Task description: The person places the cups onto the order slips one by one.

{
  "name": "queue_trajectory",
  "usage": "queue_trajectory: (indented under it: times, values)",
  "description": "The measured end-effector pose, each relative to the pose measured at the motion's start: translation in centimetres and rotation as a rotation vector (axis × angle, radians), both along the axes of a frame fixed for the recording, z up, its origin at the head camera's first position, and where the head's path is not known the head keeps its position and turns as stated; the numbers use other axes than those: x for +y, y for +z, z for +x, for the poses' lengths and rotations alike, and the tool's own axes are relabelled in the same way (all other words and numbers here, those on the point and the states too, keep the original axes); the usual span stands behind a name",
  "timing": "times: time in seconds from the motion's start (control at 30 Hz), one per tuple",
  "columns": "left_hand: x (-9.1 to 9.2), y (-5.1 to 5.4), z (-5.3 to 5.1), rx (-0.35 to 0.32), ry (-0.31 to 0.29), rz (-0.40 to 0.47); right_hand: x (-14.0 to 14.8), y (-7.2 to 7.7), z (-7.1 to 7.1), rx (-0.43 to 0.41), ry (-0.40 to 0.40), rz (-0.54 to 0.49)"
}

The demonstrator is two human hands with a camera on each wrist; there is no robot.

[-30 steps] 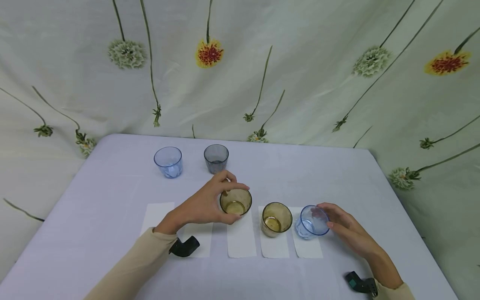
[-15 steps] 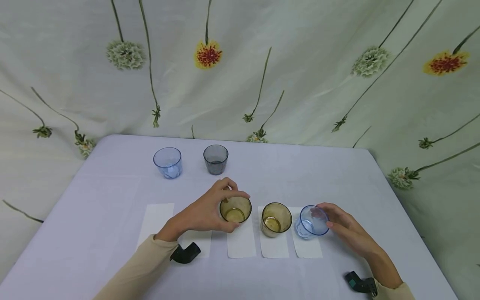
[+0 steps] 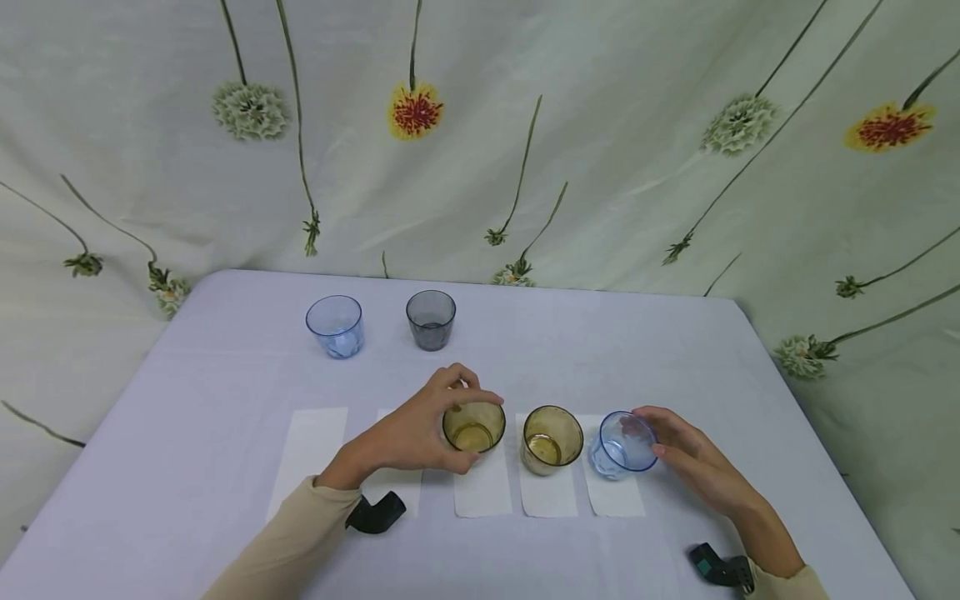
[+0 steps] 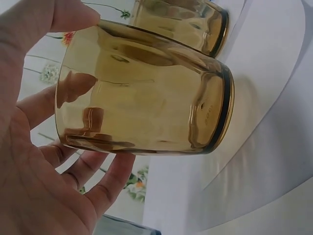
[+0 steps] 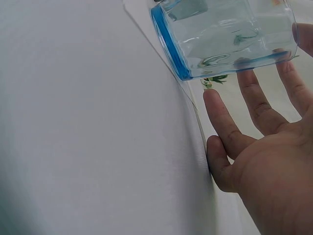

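My left hand (image 3: 420, 425) grips an amber glass (image 3: 474, 427) by its sides near the rim, over the middle white paper strip (image 3: 483, 492). In the left wrist view this amber glass (image 4: 142, 93) shows between thumb and fingers, its base near the paper. A second amber glass (image 3: 552, 440) stands on the strip to its right. My right hand (image 3: 701, 462) has thumb and fingertips at the rim of a blue glass (image 3: 624, 446) on the rightmost strip (image 3: 618, 498). In the right wrist view, fingers lie along the side of the blue glass (image 5: 230, 36).
Another blue glass (image 3: 335, 327) and a grey glass (image 3: 431, 320) stand at the back left of the table (image 3: 600, 342). Two more paper strips lie at the left, one bare (image 3: 309, 442) and one (image 3: 397, 487) partly under my left arm. A flowered cloth (image 3: 615, 150) hangs behind.
My left hand has moved toward the front of the table with the amber glass, bringing it down over the middle strip. The right hand and its blue glass have stayed in place.
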State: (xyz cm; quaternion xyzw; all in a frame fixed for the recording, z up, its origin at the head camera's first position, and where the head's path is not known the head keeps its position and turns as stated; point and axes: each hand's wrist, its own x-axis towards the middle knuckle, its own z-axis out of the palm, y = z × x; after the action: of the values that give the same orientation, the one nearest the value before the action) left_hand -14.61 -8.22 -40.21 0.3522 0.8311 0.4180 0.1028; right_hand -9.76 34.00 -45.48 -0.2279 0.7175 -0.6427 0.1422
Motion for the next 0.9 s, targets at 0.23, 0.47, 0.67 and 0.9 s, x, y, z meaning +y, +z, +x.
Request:
queue_trajectory:
  times: [0.23,0.47,0.67,0.9]
  values:
    - [0.1,-0.4,0.1,0.011,-0.008,-0.008,-0.1,0.0,0.0,0.004,0.0,-0.008]
    - [0.1,-0.9,0.1,0.0,-0.001,-0.021,0.0,0.0,0.0,0.006,-0.004,-0.004]
    - [0.3,-1.3,0.0,0.014,-0.009,-0.014,-0.1,0.0,0.1,0.002,-0.008,0.001]
    - [0.3,-1.3,0.2,0.011,-0.003,-0.005,-0.2,0.2,0.1,0.016,0.013,-0.022]
